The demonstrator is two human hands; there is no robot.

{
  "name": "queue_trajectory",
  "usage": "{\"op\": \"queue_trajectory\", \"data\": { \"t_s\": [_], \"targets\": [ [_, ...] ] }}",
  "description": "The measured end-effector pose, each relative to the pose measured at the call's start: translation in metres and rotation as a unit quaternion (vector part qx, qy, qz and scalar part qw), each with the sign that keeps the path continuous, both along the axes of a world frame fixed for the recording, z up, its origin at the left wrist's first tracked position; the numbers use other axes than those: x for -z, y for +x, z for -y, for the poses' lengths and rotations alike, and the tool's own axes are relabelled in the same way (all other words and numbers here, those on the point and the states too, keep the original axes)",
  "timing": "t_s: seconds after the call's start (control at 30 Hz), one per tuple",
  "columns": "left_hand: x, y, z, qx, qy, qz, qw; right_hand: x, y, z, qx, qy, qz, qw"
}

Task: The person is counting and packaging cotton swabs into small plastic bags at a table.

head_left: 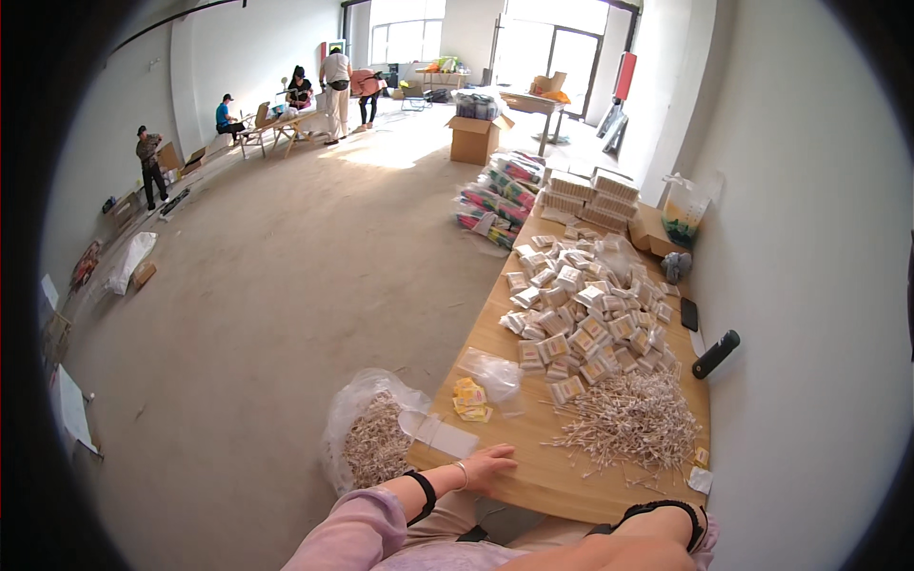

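My left hand (490, 468) lies on the near left edge of the wooden table (552, 487), fingers stretched out and holding nothing. Just beyond it is a flat white rectangular piece (447, 436). My right forearm (619, 550) bends across the bottom edge, and its hand is out of sight. A heap of loose cotton swabs (633, 419) spreads over the near right of the table. Behind that lies a big pile of small packets of swabs (581, 305). Yellow cards (470, 398) and clear plastic bags (493, 376) sit left of the heap.
A clear bag of loose swabs (376, 438) stands left of the table. A black cylinder (716, 354) and a dark phone-like object (688, 314) lie by the right wall. Stacked packs (590, 195) and an open carton (650, 228) are at the far end. Several people work far off.
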State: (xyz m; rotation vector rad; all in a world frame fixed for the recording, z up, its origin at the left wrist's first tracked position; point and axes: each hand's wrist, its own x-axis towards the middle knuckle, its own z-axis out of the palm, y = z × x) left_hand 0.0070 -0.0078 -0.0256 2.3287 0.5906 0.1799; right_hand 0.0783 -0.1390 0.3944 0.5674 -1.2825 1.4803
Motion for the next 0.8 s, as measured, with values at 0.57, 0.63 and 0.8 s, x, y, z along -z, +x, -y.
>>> {"op": "queue_trajectory", "data": {
  "t_s": [0.57, 0.63, 0.8],
  "targets": [
    [0.000, 0.006, 0.003, -0.004, -0.016, 0.005, 1.000, -0.025, 0.013, 0.022, 0.174, -0.167, 0.052, 0.969],
    [-0.005, 0.004, 0.003, -0.010, -0.016, -0.010, 1.000, -0.009, 0.007, 0.011, 0.174, -0.092, 0.004, 0.980],
    [-0.007, 0.006, 0.001, -0.002, -0.003, 0.001, 1.000, -0.019, 0.020, 0.001, 0.101, 0.053, 0.022, 0.993]
  ]
}}
